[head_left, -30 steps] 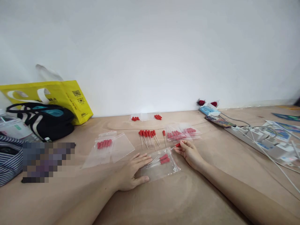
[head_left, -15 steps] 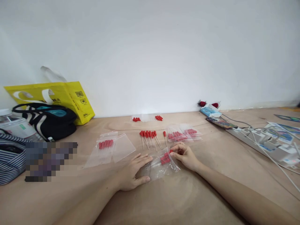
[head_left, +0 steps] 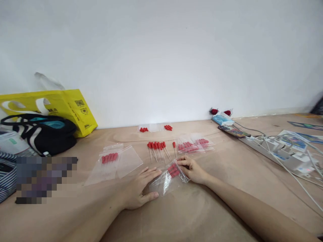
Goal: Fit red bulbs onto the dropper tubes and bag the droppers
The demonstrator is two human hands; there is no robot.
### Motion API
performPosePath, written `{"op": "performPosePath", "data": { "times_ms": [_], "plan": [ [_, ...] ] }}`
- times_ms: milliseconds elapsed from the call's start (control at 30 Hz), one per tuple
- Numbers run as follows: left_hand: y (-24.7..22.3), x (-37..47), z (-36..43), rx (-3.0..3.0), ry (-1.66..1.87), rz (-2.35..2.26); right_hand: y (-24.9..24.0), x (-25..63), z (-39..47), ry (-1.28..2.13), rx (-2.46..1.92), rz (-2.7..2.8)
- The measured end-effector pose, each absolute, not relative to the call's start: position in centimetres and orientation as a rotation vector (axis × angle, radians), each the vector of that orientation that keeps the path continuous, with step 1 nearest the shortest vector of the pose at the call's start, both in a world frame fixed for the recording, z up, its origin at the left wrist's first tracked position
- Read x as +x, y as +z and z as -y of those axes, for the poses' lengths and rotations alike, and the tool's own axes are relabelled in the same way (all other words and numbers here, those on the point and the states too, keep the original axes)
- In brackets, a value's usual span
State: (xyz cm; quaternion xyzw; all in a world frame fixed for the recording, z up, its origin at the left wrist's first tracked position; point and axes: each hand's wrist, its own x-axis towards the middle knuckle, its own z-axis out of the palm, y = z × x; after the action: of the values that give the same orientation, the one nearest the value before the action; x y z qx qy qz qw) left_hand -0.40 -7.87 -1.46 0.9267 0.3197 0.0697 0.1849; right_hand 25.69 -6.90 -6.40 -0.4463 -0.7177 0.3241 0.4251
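A clear zip bag (head_left: 165, 183) with several red-topped droppers (head_left: 173, 170) in it lies before me. My left hand (head_left: 142, 188) rests spread on the table, its fingertips at the bag's left edge. At the bag's upper right opening, my right hand (head_left: 191, 169) pinches the plastic rim between thumb and fingers. Beyond the bag lie several loose red-topped droppers (head_left: 156, 146) in a row, and one single dropper (head_left: 174, 145) stands apart to their right. Filled bags (head_left: 193, 144) sit behind my right hand.
More bags (head_left: 109, 158) lie at the left, and others (head_left: 155, 127) near the wall. A yellow bag (head_left: 73, 111) and a black pouch (head_left: 52, 131) stand far left. At the right are a phone (head_left: 233, 131), a power strip (head_left: 280, 154) with cables, and a blue packet (head_left: 222, 120).
The droppers inside the bag have moved further in from its rim, and the bag lies flatter. My right hand has moved from the red tops to the rim. The view has shifted slightly right.
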Motion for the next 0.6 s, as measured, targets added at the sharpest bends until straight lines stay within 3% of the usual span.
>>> {"op": "performPosePath", "data": {
  "times_ms": [133, 333, 600],
  "plan": [
    [-1.7, -0.5, 7.7, 2.609, 0.216, -0.870, -6.1, 26.4, 6.3, 0.766, -1.179, 1.731],
    [-1.2, -0.3, 7.8, 2.611, 0.185, -0.850, -2.7, 26.7, 2.9, 0.360, -1.693, 1.781],
    [-1.0, -0.4, 7.7, 2.603, 0.153, -0.834, -1.4, 21.7, -2.5, 0.328, -2.091, 1.787]
  ]
}}
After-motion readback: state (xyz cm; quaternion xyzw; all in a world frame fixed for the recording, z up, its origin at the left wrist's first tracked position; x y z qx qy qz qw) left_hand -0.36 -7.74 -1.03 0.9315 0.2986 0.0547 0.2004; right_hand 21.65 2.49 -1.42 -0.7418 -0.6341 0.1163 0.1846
